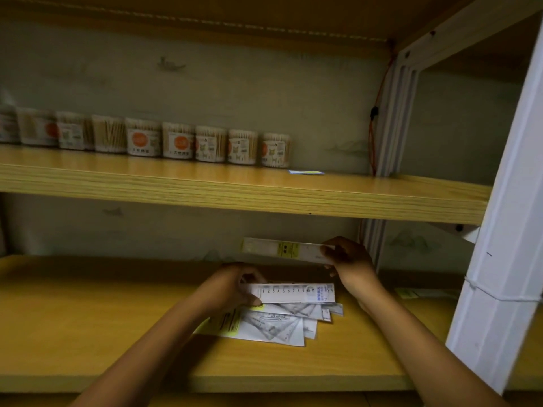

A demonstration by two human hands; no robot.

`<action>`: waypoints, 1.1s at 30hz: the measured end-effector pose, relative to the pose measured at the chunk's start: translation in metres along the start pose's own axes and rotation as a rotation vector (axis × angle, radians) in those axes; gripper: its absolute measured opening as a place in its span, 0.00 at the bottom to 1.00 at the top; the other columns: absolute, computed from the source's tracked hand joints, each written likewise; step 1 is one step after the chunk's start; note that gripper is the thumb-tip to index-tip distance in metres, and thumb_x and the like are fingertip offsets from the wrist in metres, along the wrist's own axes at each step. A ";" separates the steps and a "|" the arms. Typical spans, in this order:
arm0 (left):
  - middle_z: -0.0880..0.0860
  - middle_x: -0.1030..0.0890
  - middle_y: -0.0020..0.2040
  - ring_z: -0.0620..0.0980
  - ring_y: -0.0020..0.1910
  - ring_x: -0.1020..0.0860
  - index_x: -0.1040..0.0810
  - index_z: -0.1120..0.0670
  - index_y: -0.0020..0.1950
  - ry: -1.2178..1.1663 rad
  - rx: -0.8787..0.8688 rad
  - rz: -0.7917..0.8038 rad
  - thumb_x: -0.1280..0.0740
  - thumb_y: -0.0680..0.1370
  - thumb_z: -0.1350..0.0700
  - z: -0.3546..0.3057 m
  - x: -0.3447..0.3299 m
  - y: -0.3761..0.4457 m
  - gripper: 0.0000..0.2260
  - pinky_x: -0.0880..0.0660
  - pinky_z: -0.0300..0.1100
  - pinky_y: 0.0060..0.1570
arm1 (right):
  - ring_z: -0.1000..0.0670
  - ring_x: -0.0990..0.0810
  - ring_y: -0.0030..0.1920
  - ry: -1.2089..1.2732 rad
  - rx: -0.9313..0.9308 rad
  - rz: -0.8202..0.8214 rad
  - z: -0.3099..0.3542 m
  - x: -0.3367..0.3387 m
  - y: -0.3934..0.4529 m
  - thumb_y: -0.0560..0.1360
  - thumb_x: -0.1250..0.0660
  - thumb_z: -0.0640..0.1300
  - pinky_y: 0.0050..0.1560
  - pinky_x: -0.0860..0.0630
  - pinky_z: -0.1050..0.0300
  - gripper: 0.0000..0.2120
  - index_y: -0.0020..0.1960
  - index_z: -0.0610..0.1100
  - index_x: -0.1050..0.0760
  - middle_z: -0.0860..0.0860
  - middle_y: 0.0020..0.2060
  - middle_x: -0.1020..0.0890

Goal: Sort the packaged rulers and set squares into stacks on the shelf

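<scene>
lower wooden shelf (88, 333): a fanned pile of packaged set squares (273, 324) lies flat on the board near its middle, packets overlapping, one with a yellow header card at the left end.

left hand (235, 286): just above the back of that pile, fingers curled round the left end of a packaged ruler (293, 293). the ruler lies level, its printed scale facing up, its right end free over the pile.

right hand (349, 261): raised higher and further back, thumb and fingers pinching the right end of a second packaged ruler with a yellow label (286, 249). this one hangs clear of the shelf, in front of the back wall, its left end unsupported.

right of the white upright post (499, 259): a further flat packet (423, 293) on the same board, detail too dim to read.

upper shelf (235, 189): a row of clear cotton swab tubs (179, 141) along the back, touching side by side. a small blue and yellow card (306, 172) lies flat just right of the last tub. an orange cable (372, 133) runs down the rear corner beside the frame.
</scene>
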State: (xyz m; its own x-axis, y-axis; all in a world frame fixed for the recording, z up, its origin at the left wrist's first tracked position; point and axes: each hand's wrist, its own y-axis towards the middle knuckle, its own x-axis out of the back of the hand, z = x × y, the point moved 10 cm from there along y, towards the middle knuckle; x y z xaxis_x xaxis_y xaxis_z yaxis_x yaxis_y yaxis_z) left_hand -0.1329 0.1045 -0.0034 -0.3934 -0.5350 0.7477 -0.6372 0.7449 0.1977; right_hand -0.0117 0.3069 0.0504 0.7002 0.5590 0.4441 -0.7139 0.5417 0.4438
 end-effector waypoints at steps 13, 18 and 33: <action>0.46 0.15 0.48 0.41 0.47 0.18 0.16 0.46 0.52 -0.350 -0.005 -0.203 0.30 0.76 0.59 0.010 0.017 -0.032 0.09 0.21 0.41 0.50 | 0.46 0.15 0.45 0.328 0.028 0.018 0.011 -0.007 -0.015 0.77 0.34 0.30 0.40 0.19 0.64 0.11 0.53 0.44 0.21 0.43 0.51 0.18; 0.47 0.17 0.52 0.47 0.51 0.18 0.17 0.43 0.51 -0.412 -0.005 -0.216 0.31 0.77 0.59 0.000 0.017 -0.057 0.11 0.20 0.45 0.51 | 0.57 0.15 0.40 0.246 0.082 0.050 0.026 0.003 -0.031 0.78 0.35 0.32 0.43 0.19 0.66 0.13 0.58 0.44 0.22 0.51 0.48 0.17; 0.56 0.16 0.48 0.54 0.43 0.16 0.19 0.57 0.53 -0.528 -0.053 -0.344 0.28 0.73 0.62 -0.137 -0.024 -0.158 0.09 0.19 0.44 0.43 | 0.54 0.15 0.43 0.301 0.202 0.090 0.057 0.122 -0.129 0.79 0.34 0.36 0.45 0.19 0.63 0.13 0.58 0.49 0.20 0.53 0.51 0.16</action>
State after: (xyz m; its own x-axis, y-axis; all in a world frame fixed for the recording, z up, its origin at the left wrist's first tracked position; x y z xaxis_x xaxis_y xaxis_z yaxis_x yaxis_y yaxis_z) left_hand 0.0683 0.0541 0.0342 -0.4543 -0.8620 0.2249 -0.7573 0.5066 0.4121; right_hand 0.1665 0.2696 0.0919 0.5799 0.7744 0.2530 -0.7353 0.3638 0.5718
